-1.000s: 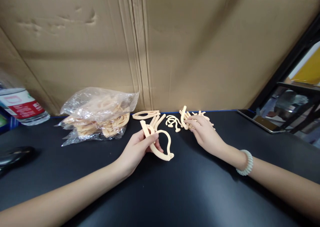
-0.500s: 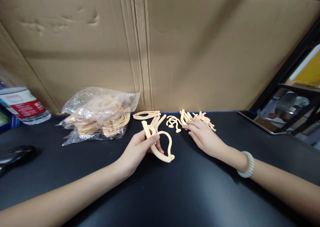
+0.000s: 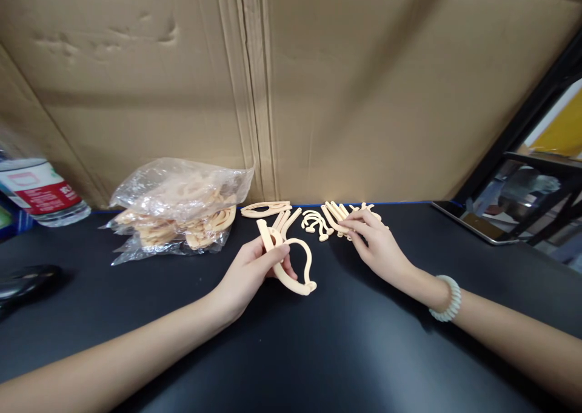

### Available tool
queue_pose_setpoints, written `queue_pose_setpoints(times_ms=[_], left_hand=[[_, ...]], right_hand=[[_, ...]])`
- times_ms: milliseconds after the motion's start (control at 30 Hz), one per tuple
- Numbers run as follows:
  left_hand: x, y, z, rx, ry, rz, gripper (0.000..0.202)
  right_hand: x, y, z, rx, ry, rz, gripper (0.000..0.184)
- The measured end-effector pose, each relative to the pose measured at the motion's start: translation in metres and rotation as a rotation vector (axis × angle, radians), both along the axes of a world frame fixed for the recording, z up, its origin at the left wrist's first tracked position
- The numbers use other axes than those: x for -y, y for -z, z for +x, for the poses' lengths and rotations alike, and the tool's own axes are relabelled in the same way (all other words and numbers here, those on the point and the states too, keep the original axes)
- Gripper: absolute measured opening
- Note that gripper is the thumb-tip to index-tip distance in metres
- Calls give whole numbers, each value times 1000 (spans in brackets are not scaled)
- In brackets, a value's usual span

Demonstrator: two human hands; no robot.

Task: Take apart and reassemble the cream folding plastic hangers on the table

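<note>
My left hand (image 3: pixel 257 267) is closed around a pale beige piece (image 3: pixel 291 282), smooth and curved, with a round hole near its upper part and a thin arched rod joined to its lower end. My right hand (image 3: pixel 379 246) reaches to a row of slim curved beige strips (image 3: pixel 335 214) near the back edge. Its thumb and fingers are bent together at the strips' near ends; what lies between the fingertips is hidden. Left of that row are thin hooked beige pieces (image 3: pixel 317 224). Small beige parts (image 3: pixel 362 207) lie partly behind my right hand.
A clear plastic bag (image 3: pixel 182 185) full of beige parts lies at the left. Near it are a bottle (image 3: pixel 48 191) and a black mouse (image 3: pixel 30 279). Long beige pieces (image 3: pixel 266 208) rest by the upright cardboard (image 3: pixel 364 85). A flat dark, metal-edged object (image 3: pixel 468 222) lies at the right.
My right hand has shifted slightly right, its fingers more bent, and more of the curved strips now show. My left hand holds its piece in nearly the same place.
</note>
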State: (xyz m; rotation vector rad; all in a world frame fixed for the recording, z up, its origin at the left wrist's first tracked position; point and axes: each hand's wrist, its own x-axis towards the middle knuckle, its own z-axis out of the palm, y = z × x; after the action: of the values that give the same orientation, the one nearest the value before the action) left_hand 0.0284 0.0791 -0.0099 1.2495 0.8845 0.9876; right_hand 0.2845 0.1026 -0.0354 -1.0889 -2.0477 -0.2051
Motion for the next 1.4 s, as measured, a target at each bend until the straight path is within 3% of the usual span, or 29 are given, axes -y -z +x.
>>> queue_pose_setpoints(times_ms=[267, 433, 733, 1033, 1400], left_hand=[[-2, 2, -1, -1, 6, 16, 21], [-1, 1, -1, -10, -1, 7, 21], [-1, 1, 0, -12, 4, 20, 21], [-2, 2, 0, -20, 2, 18, 21], [0, 1, 0, -41, -8, 30, 21]], right_hand=[[3, -5, -1, -109, -33, 85, 22], [5, -7, -2, -46, -90, 122, 23], [4, -3, -2, 116, -211, -68, 31], [5, -2, -1, 171, -166, -136, 32], [-4, 6, 5, 158, -111, -44, 30]])
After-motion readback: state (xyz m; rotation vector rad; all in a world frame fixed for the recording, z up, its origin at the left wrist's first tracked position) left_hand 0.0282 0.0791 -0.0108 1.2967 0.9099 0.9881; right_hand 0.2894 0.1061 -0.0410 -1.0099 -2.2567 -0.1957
